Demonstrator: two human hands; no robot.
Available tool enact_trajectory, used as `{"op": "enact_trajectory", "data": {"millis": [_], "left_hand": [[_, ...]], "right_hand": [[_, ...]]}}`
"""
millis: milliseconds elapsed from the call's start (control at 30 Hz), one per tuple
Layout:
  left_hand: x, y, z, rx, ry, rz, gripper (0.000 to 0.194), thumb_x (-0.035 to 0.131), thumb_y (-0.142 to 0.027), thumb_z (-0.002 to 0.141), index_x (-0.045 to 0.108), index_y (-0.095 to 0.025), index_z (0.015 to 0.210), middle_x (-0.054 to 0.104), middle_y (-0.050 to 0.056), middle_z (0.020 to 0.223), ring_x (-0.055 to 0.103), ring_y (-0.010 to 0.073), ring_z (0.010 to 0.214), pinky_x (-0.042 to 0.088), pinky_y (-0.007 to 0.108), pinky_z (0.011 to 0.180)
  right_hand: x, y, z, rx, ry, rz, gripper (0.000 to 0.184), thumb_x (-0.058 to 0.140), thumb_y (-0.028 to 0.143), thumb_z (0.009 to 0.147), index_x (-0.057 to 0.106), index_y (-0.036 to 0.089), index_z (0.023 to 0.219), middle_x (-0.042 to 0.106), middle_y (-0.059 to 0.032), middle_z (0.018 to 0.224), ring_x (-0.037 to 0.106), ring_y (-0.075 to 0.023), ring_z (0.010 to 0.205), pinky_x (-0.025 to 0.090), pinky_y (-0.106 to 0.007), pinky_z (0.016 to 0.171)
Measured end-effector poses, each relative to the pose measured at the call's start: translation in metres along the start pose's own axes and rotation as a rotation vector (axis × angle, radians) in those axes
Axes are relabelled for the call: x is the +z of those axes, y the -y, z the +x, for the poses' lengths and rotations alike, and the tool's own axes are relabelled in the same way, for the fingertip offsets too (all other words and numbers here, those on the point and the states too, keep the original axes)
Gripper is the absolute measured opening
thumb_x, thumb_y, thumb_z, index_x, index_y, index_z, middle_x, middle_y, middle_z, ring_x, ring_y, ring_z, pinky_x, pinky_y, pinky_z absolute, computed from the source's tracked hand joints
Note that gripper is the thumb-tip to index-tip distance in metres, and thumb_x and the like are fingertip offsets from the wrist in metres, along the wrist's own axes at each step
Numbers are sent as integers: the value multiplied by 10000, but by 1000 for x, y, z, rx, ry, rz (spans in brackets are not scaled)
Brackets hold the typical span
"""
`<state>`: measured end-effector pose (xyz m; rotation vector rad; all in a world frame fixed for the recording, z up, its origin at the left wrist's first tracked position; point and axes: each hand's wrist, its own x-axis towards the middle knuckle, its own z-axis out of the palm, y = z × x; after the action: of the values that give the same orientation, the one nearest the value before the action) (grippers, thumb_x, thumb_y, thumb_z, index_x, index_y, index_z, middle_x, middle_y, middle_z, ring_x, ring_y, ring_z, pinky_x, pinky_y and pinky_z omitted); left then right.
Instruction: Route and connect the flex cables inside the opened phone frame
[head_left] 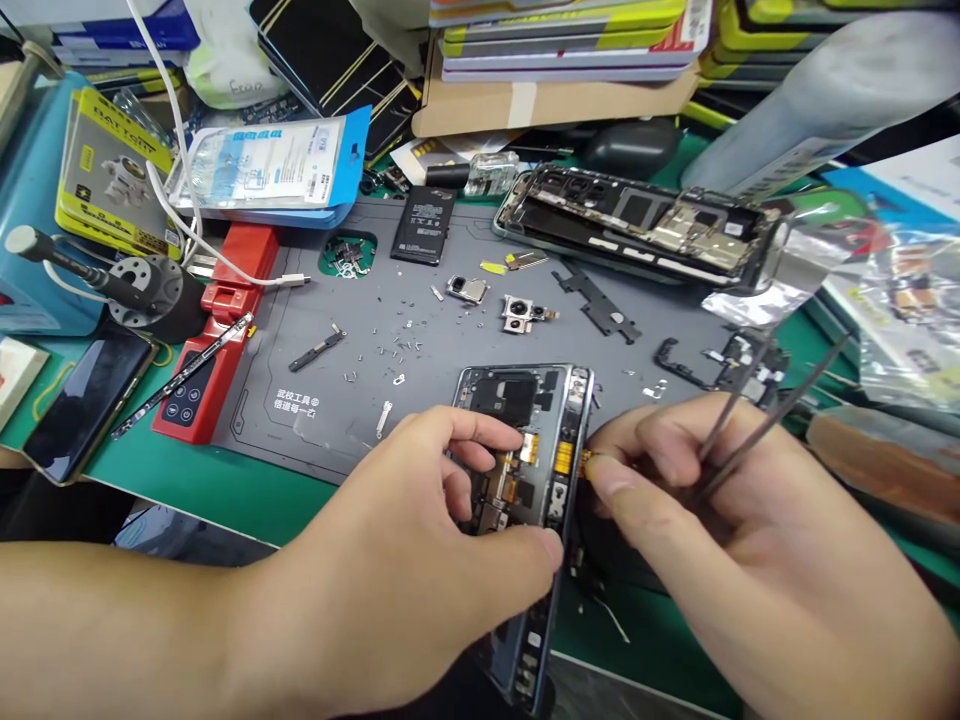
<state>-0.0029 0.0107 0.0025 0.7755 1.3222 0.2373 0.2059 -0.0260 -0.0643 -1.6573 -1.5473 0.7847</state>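
Note:
An opened phone body [525, 400] with its boards and orange flex cables exposed lies tilted at the near edge of the grey repair mat [330, 330]. My left hand [420, 560] grips it from the left, fingers curled over its lower half and thumb on its right edge. My right hand [720, 530] holds black tweezers [757, 420] in the palm while its thumb and forefinger pinch a small orange flex piece [589, 462] at the phone's right side.
A second stripped phone frame [637, 220] lies at the back right of the mat. A battery [424, 225], camera modules [521, 312], brackets and several loose screws are scattered on it. A red tool [217, 330], a dark phone [86, 400] and packaging crowd the left; bags the right.

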Motion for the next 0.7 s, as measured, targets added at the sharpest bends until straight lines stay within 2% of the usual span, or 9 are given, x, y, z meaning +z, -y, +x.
{"op": "enact_trajectory", "data": {"millis": [100,200,367,500,700], "left_hand": [[0,-3,2,-25,37,-73,481,910,-125,857,690,-219,1275,571,-101,840,518,105,754,441,242,688],[-1,-5,6,-31,53,-93,506,900,-42,803,685,-207,1230,576,-110,836,531,99,768,453,230,704],[-3,-7,7,-8,41,7,406,894,-207,876,688,-226,1225,563,-101,835,496,110,739,428,242,671],[-1,-15,6,-38,12,90,341,861,-233,871,697,-226,1169,562,-100,806,481,103,674,395,243,609],[0,-20,5,-70,-17,152,319,829,-272,867,695,-259,1155,585,-91,808,551,108,628,374,227,541]], "right_hand": [[-1,-2,-1,-63,22,-9,297,657,427,1092,453,282,932,632,72,821,552,-104,654,499,-149,545],[-2,1,-1,-84,26,-6,302,673,422,1086,453,285,932,644,73,822,560,-102,651,498,-146,537],[-2,3,-2,-38,19,22,339,677,452,1077,423,286,926,638,60,795,538,-119,572,466,-207,472],[-3,-10,-5,63,13,23,465,778,571,991,411,287,958,617,5,832,567,-186,669,529,-299,564],[-2,-31,-7,152,-8,42,560,804,660,920,388,288,966,565,-9,851,546,-216,747,543,-336,640]]}}
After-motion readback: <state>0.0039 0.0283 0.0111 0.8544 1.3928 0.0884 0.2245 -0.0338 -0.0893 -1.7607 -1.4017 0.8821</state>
